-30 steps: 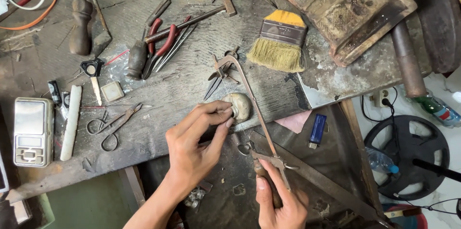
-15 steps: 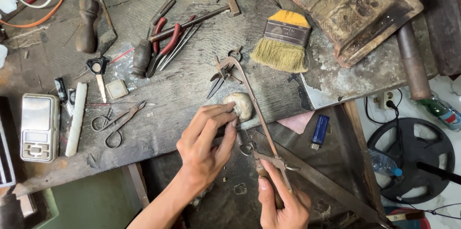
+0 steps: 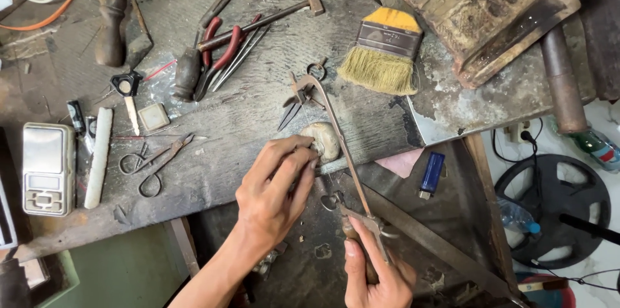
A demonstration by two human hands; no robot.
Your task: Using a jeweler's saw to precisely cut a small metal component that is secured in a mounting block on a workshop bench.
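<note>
The left hand (image 3: 274, 195) pinches something small with its fingertips at the bench (image 3: 213, 172) edge, pressed against a pale rounded lump (image 3: 324, 140) that looks like a stone or wax block; the piece itself is too small to make out between the fingers. The right hand (image 3: 378, 272) is closed around the handle of a slim saw frame (image 3: 342, 146), which runs up from the hand past the left fingertips. The pinched piece seems tiny, light and rigid, likely to slip or spring away, so a firm fingertip pinch braced on the lump suits it. The frame looks stiff but its blade would be thin and easily snapped; it is best held by the handle. Farther out lie a blue lighter (image 3: 431, 174), small scissors (image 3: 152, 163), red-handled pliers (image 3: 223, 56), a hammer (image 3: 258, 20), a brush with a yellow handle (image 3: 382, 53) and a pocket scale (image 3: 46, 167).
</note>
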